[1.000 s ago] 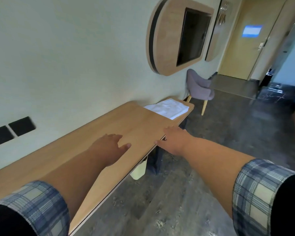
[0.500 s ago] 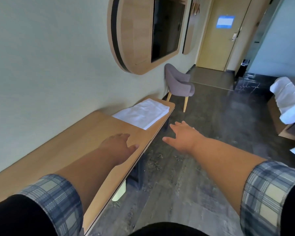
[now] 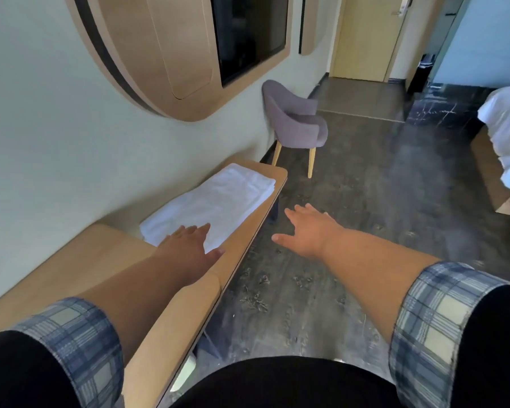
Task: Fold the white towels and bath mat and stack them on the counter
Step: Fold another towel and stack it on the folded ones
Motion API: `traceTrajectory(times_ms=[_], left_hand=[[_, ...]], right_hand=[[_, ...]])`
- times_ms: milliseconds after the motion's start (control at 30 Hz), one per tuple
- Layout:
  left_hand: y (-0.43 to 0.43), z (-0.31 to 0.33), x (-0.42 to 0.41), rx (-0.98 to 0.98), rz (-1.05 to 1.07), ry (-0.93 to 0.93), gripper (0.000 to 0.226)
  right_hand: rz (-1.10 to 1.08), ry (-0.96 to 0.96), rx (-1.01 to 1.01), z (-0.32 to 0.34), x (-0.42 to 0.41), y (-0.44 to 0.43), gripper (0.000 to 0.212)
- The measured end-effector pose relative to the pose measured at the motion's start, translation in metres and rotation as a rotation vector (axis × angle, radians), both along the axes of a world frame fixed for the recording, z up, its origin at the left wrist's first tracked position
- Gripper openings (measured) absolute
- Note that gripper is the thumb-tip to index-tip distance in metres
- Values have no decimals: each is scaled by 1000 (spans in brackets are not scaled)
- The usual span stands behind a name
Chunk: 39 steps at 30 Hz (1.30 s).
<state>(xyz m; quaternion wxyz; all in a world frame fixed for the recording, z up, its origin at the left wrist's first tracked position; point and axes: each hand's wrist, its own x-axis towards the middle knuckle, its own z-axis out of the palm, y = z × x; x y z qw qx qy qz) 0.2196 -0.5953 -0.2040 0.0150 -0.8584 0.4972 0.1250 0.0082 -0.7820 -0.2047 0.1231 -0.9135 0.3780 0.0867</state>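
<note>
White towels (image 3: 218, 198) beneath left hand (image 3: 189, 248) (flat)

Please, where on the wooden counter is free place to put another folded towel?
The widest bare wood of the counter lies against the wall, between the near edge of the folded towel and you, left of your left hand. Only a narrow strip runs between towel and front edge. The far end is crowded: the towel nearly fills it.

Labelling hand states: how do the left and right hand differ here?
Left hand lies over the counter, fingers overlapping the near end of the folded towel; right hand hangs beyond the counter edge, above the floor. Left hand's fingers lie close together; right hand's are spread. Both are open, palm down, holding nothing.
</note>
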Motion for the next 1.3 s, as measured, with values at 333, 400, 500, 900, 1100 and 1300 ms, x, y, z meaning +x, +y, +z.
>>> traceTrajectory(times_ms=[333,400,500,900,1100,1300], left_hand=[[-110,-46,23,85,371,80,77],[-114,-61,27,96,452,111,77],[-120,-85,47,124,536,146,77],[-239,-214,211,61,573,221,70],[-306,-326,266,134,529,260,73],[-343,-433,325,-16,694,116,73]], right_hand=[[349,142,-27,-23,104,-217,91],[404,178,-22,-35,139,-233,92],[495,193,-4,-61,193,-241,89],[483,150,124,-216,364,-305,88],[524,139,199,-327,427,-337,73],[499,-45,151,-432,530,-350,71]])
